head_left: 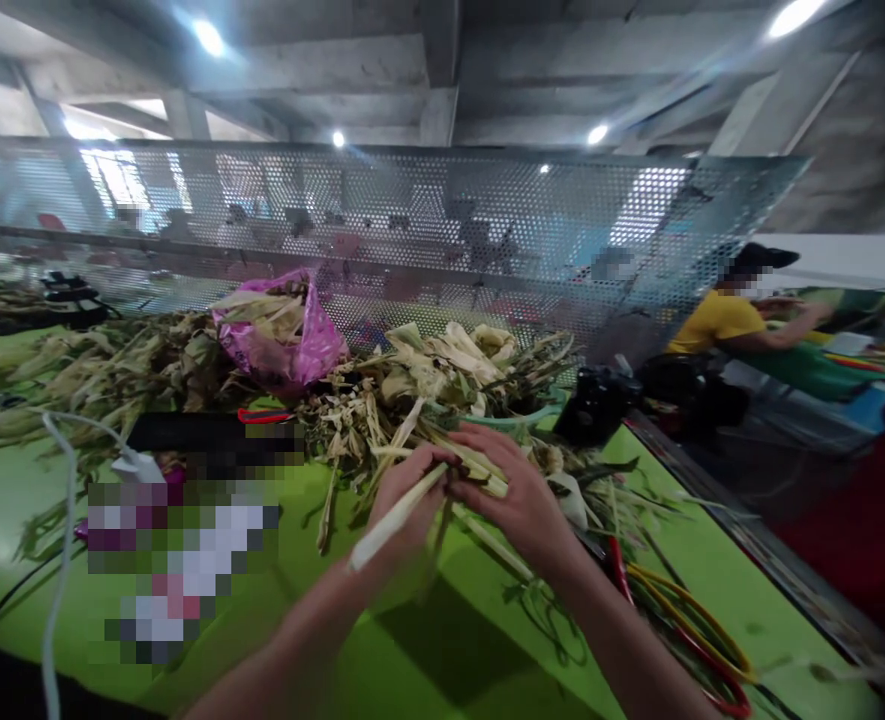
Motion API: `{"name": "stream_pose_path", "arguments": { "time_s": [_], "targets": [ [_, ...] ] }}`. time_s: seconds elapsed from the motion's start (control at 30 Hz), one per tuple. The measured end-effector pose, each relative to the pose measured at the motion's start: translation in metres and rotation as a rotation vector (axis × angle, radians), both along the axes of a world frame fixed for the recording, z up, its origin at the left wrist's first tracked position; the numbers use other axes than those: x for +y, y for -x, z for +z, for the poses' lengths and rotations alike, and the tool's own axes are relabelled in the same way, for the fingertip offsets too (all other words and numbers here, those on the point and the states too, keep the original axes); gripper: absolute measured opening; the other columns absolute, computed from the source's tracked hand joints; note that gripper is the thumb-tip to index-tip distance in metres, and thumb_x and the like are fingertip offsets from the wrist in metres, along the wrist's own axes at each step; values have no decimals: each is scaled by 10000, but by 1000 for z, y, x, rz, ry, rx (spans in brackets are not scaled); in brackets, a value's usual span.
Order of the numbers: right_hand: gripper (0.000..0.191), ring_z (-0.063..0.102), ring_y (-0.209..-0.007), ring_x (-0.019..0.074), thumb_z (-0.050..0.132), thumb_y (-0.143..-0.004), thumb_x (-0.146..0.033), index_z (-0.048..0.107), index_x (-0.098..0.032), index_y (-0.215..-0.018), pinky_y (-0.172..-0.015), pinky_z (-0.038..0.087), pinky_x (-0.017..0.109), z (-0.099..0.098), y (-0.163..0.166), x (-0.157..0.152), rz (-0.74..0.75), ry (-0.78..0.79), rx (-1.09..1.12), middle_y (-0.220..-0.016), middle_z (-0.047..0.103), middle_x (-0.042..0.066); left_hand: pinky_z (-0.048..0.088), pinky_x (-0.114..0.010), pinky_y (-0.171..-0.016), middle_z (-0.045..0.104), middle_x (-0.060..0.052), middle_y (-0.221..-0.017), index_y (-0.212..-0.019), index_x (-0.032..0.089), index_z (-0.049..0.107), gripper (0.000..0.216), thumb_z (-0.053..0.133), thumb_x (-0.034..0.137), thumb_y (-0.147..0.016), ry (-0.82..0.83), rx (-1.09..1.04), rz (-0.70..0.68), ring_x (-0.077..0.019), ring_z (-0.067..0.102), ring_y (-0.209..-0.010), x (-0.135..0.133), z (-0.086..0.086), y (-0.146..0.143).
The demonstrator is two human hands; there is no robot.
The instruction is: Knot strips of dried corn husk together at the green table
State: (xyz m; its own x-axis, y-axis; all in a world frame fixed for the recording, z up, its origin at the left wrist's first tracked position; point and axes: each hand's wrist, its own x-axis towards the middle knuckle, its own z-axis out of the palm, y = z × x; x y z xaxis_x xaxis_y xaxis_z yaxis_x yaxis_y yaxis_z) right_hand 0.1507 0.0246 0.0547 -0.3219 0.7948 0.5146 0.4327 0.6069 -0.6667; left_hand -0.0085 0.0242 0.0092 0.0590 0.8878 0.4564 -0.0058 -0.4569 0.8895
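Observation:
My left hand [410, 492] and my right hand [508, 478] meet over the front of the table, fingers curled round a small bundle of dried corn husks [399, 518]. One pale strip sticks out across the left hand toward me, and others lie under the right fingers. Where the fingertips come together the husks look dark, and the detail is hidden. Just beyond the hands a heap of pale dried husks [457, 370] fills a light green basin [543, 414]. Loose thin strands hang below the right hand.
A pink plastic bag [318, 345] of husks stands at the back left, with more dried leaves [142, 365] beside it. A white cable [71, 520] crosses the left side of the green table [322, 640]. Yellow-handled pliers or scissors [689, 610] lie right. A person in yellow [716, 322] sits beyond.

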Motion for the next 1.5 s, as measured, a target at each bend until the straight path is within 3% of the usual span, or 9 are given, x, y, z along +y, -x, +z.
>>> {"name": "stream_pose_path", "arguments": {
  "time_s": [0.1, 0.27, 0.43, 0.63, 0.73, 0.93, 1.07, 1.2, 1.5],
  "targets": [
    [339, 541, -1078, 235, 656, -801, -225, 637, -272, -1137, -922, 435, 398, 4, 3, -8, -83, -277, -91, -1118, 594, 76, 453, -286, -716, 663, -34, -842, -900, 188, 644, 161, 542, 221, -780, 25, 38, 74, -168, 582, -744, 3, -2, 3],
    [247, 588, -922, 217, 601, -824, -142, 681, -279, -1013, -800, 458, 375, 0, 16, -20, 12, -478, -252, -956, 663, 50, 430, -278, -743, 663, -30, -821, -839, 189, 650, 163, 510, 166, -760, 32, 34, 98, -179, 580, -775, -7, 10, 2],
    [204, 636, -884, 202, 574, -830, -105, 676, -261, -913, -786, 498, 357, -6, 23, -26, 35, -498, -142, -952, 705, 46, 422, -263, -737, 657, -25, -858, -896, 200, 626, 180, 494, 171, -776, 28, 79, 206, -163, 580, -785, -13, 16, 3],
    [222, 645, -908, 211, 601, -812, -100, 677, -273, -929, -791, 504, 357, -1, 22, -28, 46, -445, -122, -968, 708, 47, 425, -260, -753, 633, -21, -860, -911, 184, 592, 228, 438, 93, -769, 67, -32, 158, -151, 564, -804, -4, 16, 5],
    [184, 641, -902, 208, 620, -806, -114, 668, -263, -904, -784, 507, 345, 1, 19, -28, 59, -346, -38, -935, 697, 48, 423, -266, -791, 622, -29, -885, -932, 173, 582, 225, 442, 88, -778, 76, -81, 103, -150, 558, -837, 0, 15, 5],
    [88, 643, -849, 204, 656, -813, -232, 658, -229, -901, -793, 522, 362, -6, 18, -22, 38, 92, 387, -927, 675, 52, 427, -266, -792, 598, -52, -950, -1008, 170, 545, 211, 566, 254, -816, 150, -265, -213, -163, 540, -884, -1, 10, 0],
    [142, 612, -678, 127, 699, -783, -264, 651, -230, -912, -688, 520, 280, -11, 18, -14, 59, 355, 669, -869, 671, 12, 418, -254, -781, 597, -38, -925, -1003, 173, 549, 204, 550, 185, -799, 272, -296, -217, -157, 535, -890, -5, 14, -3],
    [168, 570, -632, 92, 750, -726, -248, 663, -220, -867, -622, 489, 221, -12, 19, -10, 55, 460, 820, -801, 640, -15, 413, -249, -796, 604, -28, -951, -1016, 183, 570, 261, 507, 124, -770, 298, -297, -222, -151, 531, -898, -8, 18, -1],
    [169, 574, -632, 95, 767, -700, -259, 679, -205, -834, -599, 493, 219, -10, 23, -11, 51, 523, 845, -800, 655, -12, 407, -281, -821, 592, -44, -942, -1019, 178, 566, 267, 451, 376, -880, 299, -378, -300, -161, 527, -865, -10, 14, -2]
  ]
}}
